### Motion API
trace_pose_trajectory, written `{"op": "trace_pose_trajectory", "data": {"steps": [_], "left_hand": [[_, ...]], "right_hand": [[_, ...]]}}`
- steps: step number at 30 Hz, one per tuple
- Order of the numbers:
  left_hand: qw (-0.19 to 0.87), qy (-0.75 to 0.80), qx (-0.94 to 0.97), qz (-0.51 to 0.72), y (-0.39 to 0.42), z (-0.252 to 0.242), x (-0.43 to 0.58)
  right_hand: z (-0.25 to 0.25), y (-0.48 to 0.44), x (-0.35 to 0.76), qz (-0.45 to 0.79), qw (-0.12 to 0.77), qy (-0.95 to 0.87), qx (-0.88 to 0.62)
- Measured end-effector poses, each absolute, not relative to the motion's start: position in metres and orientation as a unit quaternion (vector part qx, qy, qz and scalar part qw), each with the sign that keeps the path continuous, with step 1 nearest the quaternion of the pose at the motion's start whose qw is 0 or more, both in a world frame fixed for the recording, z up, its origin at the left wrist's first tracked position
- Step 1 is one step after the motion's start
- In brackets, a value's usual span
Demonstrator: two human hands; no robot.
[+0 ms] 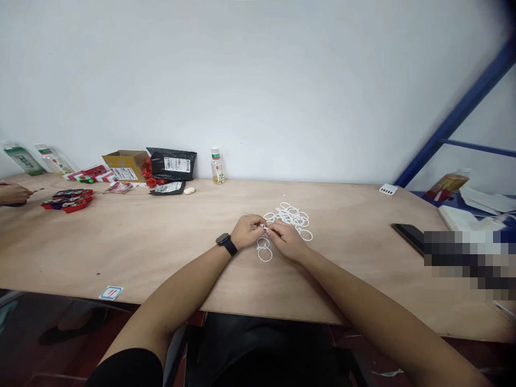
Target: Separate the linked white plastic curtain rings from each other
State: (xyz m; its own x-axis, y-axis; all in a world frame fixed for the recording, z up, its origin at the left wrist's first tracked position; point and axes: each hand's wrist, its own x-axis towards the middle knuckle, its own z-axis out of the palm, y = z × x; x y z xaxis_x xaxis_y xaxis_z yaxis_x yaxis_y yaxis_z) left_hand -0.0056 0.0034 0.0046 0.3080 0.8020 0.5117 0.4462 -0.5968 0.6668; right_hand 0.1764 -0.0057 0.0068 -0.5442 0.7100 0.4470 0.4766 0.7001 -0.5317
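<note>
Above the wooden table, my left hand (246, 231) and my right hand (287, 239) meet, fingertips pinched together on a small white ring piece (265, 227). Its exact shape is partly covered by the fingers. Just below them, two white rings (265, 261) with small knob-like fittings lie close together; whether they join the held piece I cannot tell. Behind my right hand is a loose pile of several more white rings (299, 217). A black watch (227, 243) is on my left wrist.
On the wooden table (161, 242) stand a bottle (217, 169), an open cardboard box (124, 164) and a black parcel bag (172, 164). Red and dark items (68, 200) lie left, near another person's hand (14, 193). A dark phone-like slab (409, 239) lies right.
</note>
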Motion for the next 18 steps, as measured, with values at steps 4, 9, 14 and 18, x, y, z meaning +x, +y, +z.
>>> {"op": "trace_pose_trajectory", "data": {"steps": [4, 9, 14, 18], "left_hand": [[0.209, 0.404, 0.770, 0.449, 0.003, 0.005, -0.005], [0.165, 0.408, 0.785, 0.436, 0.005, 0.007, -0.011], [0.136, 0.412, 0.831, 0.347, 0.008, 0.006, -0.015], [0.127, 0.428, 0.823, 0.351, 0.009, 0.004, -0.014]], "right_hand": [[0.007, -0.005, 0.178, 0.153, 0.361, -0.848, -0.358], [0.009, 0.012, 0.195, 0.076, 0.390, -0.791, -0.464], [0.013, 0.020, 0.206, 0.037, 0.370, -0.794, -0.481], [0.015, 0.002, 0.194, 0.126, 0.259, -0.892, -0.349]]}}
